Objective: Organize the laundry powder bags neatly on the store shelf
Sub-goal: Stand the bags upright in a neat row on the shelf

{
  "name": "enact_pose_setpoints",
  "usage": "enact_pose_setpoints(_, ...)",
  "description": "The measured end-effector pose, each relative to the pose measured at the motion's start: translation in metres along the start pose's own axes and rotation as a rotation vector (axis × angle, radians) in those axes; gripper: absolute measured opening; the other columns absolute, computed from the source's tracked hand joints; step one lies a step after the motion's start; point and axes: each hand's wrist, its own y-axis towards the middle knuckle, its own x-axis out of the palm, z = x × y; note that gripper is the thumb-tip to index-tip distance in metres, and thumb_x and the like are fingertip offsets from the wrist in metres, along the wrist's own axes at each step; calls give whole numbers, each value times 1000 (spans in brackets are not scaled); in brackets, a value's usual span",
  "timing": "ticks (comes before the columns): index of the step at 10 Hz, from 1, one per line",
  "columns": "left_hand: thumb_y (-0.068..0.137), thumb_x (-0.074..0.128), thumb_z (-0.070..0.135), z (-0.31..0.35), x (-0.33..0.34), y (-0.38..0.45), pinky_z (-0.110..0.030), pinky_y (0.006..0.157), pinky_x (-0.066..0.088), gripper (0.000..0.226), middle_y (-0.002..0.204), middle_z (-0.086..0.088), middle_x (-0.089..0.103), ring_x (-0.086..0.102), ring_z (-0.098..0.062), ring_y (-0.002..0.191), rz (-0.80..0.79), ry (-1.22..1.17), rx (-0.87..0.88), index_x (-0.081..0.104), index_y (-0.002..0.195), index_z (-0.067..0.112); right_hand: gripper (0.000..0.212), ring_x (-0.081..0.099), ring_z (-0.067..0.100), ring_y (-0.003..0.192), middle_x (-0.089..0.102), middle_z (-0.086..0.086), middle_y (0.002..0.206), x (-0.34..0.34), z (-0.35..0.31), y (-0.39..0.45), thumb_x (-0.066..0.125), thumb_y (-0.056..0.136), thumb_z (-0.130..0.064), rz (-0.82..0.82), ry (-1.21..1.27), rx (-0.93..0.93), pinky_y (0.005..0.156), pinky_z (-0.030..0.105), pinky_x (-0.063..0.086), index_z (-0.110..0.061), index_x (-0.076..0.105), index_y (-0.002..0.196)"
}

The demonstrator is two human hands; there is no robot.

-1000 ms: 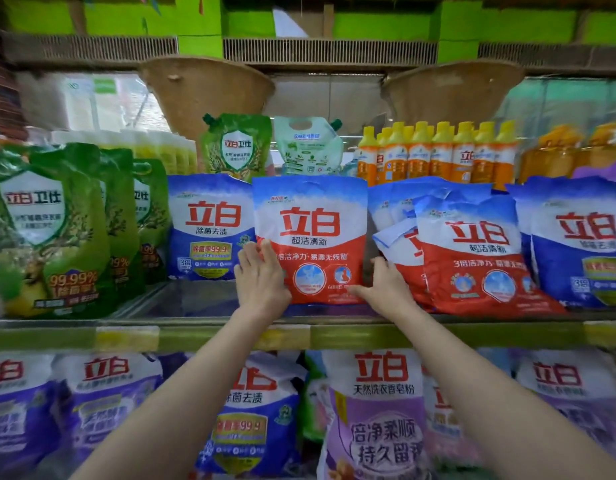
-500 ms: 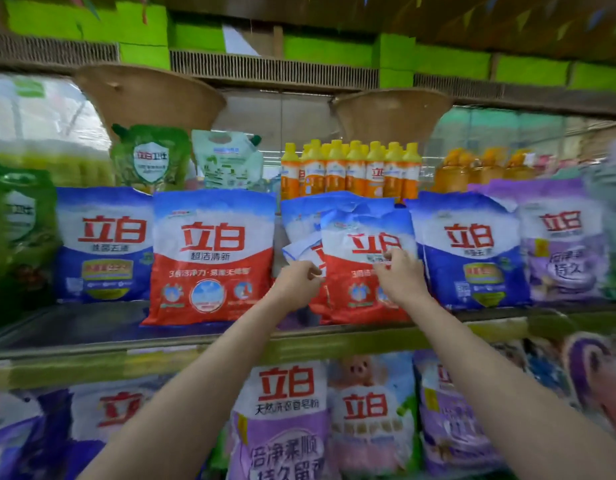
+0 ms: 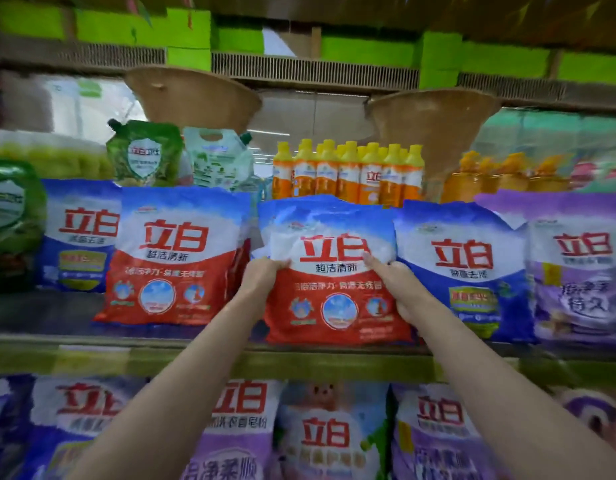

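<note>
Red laundry powder bag (image 3: 337, 271) stands upright near the front edge of the shelf (image 3: 299, 358), between a matching red bag (image 3: 176, 258) and a blue bag (image 3: 462, 271). Left hand (image 3: 261, 277) grips its left edge, right hand (image 3: 394, 289) holds the right edge, index finger laid across the front. Two-sided hold likely squares it with the row.

Two powder bags (image 3: 336, 271) (image 3: 176, 258) are blue on top, white across the middle with red lettering, red below; neighbouring bags (image 3: 464, 271) (image 3: 79, 233) blue and white, one purple bag (image 3: 580, 268); orange bottles (image 3: 348, 174) with yellow caps; green pouches (image 3: 145, 152)
</note>
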Motion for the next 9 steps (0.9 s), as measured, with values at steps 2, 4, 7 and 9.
enact_pose_setpoints(2,78,42,16,-18,-23,37,-37,81,53,39,97,-24,63,60,-31,83,124,439,228,66,103,-3,35,66,24,77,68,9,89,0,-7,21,55,89,-37,63,70,-42,77,40,54,-9,59,111)
enact_pose_setpoints(4,84,52,-6,-22,-27,59,-33,107,34,57,143,-14,35,36,-30,133,60,595,439,45,135,16,39,63,17,60,69,2,62,-3,-23,33,36,91,-13,37,324,-192,55,26,48,-13,66,66)
enact_pose_setpoints(7,87,57,1,15,-24,90,-27,67,43,30,91,-8,62,56,-20,79,270,314,584,64,114,9,30,67,28,91,68,14,108,-4,-56,59,50,95,-27,-163,220,-129,87,42,51,-6,65,111)
enact_pose_setpoints(9,89,46,-5,48,-5,93,-25,51,40,21,74,-8,52,48,-15,59,169,-154,470,46,98,14,21,71,21,75,72,8,90,-9,-69,61,51,95,-21,-275,216,-208,67,32,58,-7,66,95)
